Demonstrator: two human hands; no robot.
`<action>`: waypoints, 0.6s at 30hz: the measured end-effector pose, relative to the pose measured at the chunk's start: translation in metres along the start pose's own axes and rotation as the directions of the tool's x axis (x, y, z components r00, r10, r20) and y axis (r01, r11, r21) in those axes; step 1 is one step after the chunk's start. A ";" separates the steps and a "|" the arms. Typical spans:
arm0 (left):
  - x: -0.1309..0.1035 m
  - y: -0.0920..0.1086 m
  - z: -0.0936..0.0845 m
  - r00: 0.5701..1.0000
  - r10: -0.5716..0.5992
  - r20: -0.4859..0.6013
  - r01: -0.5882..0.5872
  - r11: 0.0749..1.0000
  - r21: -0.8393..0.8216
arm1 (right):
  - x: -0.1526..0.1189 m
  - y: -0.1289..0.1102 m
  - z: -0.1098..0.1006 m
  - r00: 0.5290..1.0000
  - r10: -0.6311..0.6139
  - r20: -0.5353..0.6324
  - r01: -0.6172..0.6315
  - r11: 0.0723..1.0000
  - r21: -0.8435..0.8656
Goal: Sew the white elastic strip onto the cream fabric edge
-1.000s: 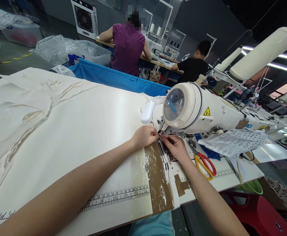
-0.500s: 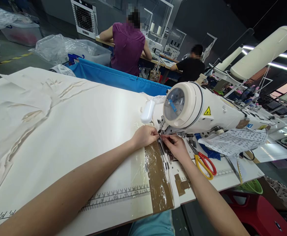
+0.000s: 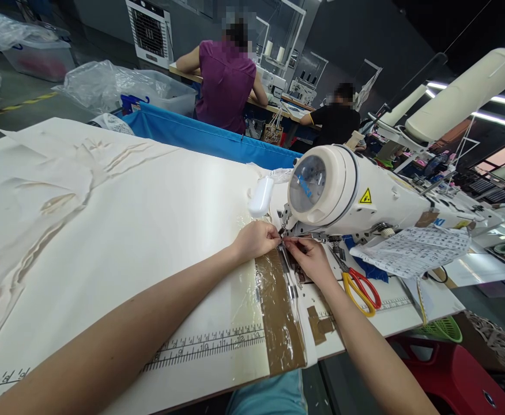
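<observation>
Both hands meet at the needle area under the head of a white sewing machine (image 3: 334,184). My left hand (image 3: 257,238) is closed in a pinch just left of the needle, its fingertips almost touching those of the other hand. From the right, my right hand (image 3: 308,257) pinches at the same spot with thumb and forefinger. Whatever lies between the fingertips is too small to make out. Below them a white strip (image 3: 308,340) runs along the edge of brown tape (image 3: 278,311) toward the table's front edge.
Scissors with red and yellow handles (image 3: 360,293) lie right of my right hand. A printed sheet (image 3: 412,248) rests beside the machine. Pale fabric (image 3: 40,196) spreads over the table's left. Behind a blue cloth trough (image 3: 200,135), two people sit at other machines.
</observation>
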State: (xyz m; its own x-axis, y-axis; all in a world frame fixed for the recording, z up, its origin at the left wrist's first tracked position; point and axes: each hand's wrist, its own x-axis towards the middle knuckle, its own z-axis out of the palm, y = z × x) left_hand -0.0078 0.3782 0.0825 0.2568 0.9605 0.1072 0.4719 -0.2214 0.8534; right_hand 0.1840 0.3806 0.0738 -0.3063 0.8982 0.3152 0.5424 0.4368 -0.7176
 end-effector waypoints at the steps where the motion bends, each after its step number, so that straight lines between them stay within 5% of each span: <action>1: 0.000 0.001 0.000 1.000 -0.005 0.003 0.005 1.000 0.003 | 0.000 0.000 0.000 1.000 0.001 0.001 -0.001 1.000 0.000; 18: 0.000 0.000 0.000 1.000 -0.012 0.004 0.012 1.000 -0.016 | 0.000 0.000 0.000 1.000 0.006 -0.013 -0.006 1.000 0.000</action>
State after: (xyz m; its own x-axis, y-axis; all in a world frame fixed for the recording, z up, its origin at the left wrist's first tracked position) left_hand -0.0079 0.3783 0.0828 0.2544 0.9624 0.0955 0.4613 -0.2075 0.8626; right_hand 0.1840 0.3802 0.0741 -0.2932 0.9012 0.3191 0.5445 0.4318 -0.7191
